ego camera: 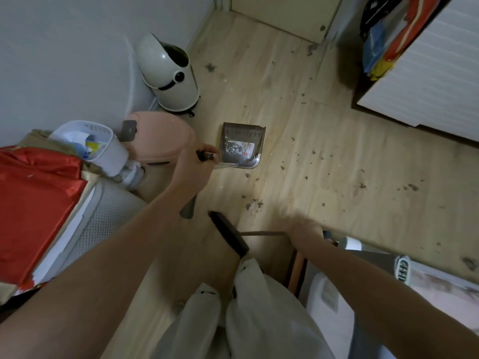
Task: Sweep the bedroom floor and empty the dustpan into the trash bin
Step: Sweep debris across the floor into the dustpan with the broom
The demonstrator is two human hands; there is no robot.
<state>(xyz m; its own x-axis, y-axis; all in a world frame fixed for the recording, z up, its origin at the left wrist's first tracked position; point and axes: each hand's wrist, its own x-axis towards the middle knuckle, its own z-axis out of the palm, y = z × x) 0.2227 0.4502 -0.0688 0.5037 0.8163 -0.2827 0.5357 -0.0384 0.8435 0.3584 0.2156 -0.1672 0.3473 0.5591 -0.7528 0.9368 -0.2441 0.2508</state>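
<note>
My left hand [193,167] grips the dark handle of a grey dustpan [242,143], held above the wooden floor [298,151] with silvery scraps and dust inside it. My right hand [304,233] is closed on the thin handle of a broom, blurred; the dark broom head [229,233] lies low near my legs. A pink swing-lid trash bin [160,136] stands just left of the dustpan. Dust clumps and crumbs [255,204] are scattered over the floor.
A white domed bin [171,73] stands by the wall further back. A white basket of rubbish [96,146] and red fabric [33,203] lie at left. A cabinet [427,81] is at right, bedding at lower right.
</note>
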